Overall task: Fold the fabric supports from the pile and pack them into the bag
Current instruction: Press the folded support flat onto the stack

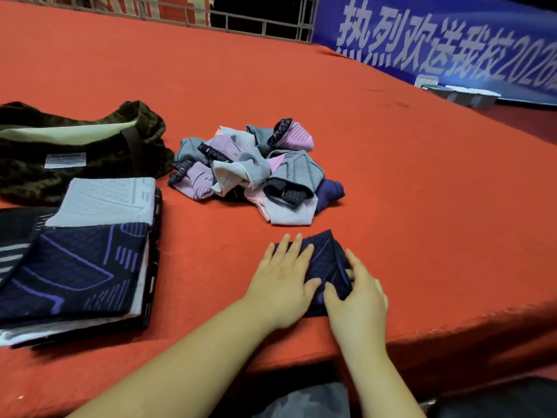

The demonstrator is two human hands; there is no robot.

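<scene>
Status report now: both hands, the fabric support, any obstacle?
Left hand flat on navy support, right hand gripping its edge. Pile unfolded, bag open. Nothing in the way.

Red-covered desk [391, 164]; blue banner [452, 40] with white characters far right, metal railing [256, 22] behind, pale containers [470, 95] below banner.

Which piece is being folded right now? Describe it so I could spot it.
On the red table, nearest its front edge, lies a small dark navy support under the left hand and right hand. Unlike the jumbled pile, it lies alone, flattened.
</scene>
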